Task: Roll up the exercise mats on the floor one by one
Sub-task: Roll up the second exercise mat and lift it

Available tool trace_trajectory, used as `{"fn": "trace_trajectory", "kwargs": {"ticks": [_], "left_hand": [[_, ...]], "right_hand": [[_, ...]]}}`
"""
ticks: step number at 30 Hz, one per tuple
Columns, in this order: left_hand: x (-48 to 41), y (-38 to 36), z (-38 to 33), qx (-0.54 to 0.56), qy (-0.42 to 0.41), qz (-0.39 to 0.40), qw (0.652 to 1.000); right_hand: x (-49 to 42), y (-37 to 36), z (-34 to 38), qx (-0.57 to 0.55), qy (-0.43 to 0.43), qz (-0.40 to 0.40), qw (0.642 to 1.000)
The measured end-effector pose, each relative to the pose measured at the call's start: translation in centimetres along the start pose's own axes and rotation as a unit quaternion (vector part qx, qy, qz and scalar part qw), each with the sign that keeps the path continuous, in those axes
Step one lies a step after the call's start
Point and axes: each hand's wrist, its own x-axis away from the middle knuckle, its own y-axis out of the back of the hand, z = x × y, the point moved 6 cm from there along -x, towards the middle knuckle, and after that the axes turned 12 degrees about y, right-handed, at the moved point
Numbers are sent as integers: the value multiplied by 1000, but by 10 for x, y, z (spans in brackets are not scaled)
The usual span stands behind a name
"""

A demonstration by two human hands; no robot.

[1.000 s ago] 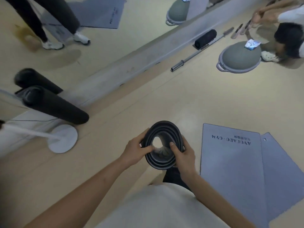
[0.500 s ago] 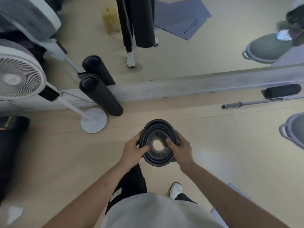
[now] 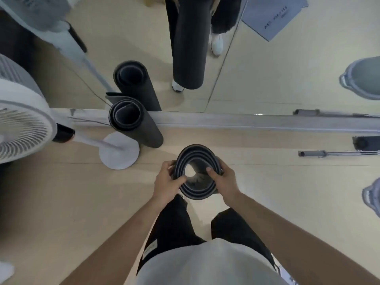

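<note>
Since the rolled exercise mat (image 3: 197, 153) is already wound into tight concentric layers and lifted off the floor, the rolling of this one looks done. The step in hand appears to be carrying it to storage. It sits at the centre of the view, upright, with its open end facing the camera and pale floor showing through the bore.

From that roll, a standing rolled mat (image 3: 133, 124) leans against the base of the mirror (image 3: 267, 79) at about ten o'clock, just beside the round foot of a pedestal fan (image 3: 22, 128). My guess is that the next move calls for setting the held roll on end next to it. That means keeping the squeeze on so the layers do not spring loose, and staying clear of the fan's foot. A flat mat (image 3: 275, 17) appears only as a reflection at one o'clock, so more rolling probably remains.

Both forearms reach forward and converge on the roll. The left hand (image 3: 167, 182) grips it at nine o'clock, with the thumb hooked into the bore and the fingers curled round the outside. The right hand (image 3: 225, 182) grips it at three o'clock, with one digit pressed over the rim into the bore and the rest wrapped round the outer layer. A barbell (image 3: 339, 153) lies on the floor, well apart, at three o'clock.
</note>
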Motion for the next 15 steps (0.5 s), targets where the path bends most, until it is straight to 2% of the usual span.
{"fn": "trace_trajectory", "kwargs": {"ticks": [7, 15], "left_hand": [[-128, 31, -58, -110, -24, -42, 993], [-230, 52, -99, -144, -44, -98, 984]], "right_hand": [[-122, -65, -11, -46, -67, -31, 996], [-222, -123, -20, -103, -129, -76, 983]]}}
